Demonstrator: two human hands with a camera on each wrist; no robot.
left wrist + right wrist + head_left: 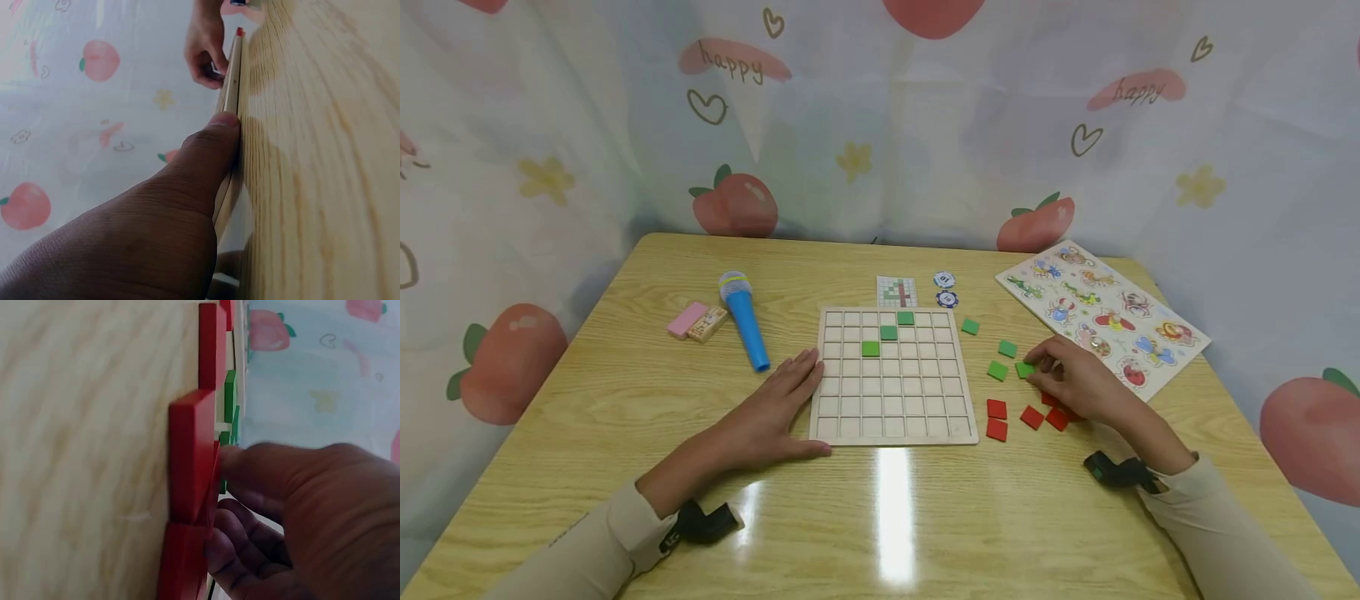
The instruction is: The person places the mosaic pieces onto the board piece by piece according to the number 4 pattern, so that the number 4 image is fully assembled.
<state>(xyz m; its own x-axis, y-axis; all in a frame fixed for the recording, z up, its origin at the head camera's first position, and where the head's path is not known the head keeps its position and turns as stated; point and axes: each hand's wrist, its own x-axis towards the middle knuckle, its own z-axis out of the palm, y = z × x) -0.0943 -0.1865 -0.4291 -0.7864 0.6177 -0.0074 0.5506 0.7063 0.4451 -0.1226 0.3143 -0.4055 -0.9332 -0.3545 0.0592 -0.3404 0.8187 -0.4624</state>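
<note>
A wooden grid board (892, 443) lies mid-table with three green tiles on it, the lowest a bright green tile (870, 348). My left hand (760, 417) rests flat at the board's left side, fingers along the edge; its thumb (212, 140) lies at the near corner. Right of the board, my right hand (1078, 379) pinches a loose green tile (1024, 370) between thumb and fingertips, low over the table. Other green tiles (997, 371) lie close by. Several red tiles (1032, 417) are scattered below and partly under that hand, large in the right wrist view.
Behind the board are a small pattern card (897, 292) and two poker chips (947, 299). An insect picture board (1105, 308) lies at the back right. On the left are a blue toy microphone (747, 321) and two small blocks, one a pink block (687, 320).
</note>
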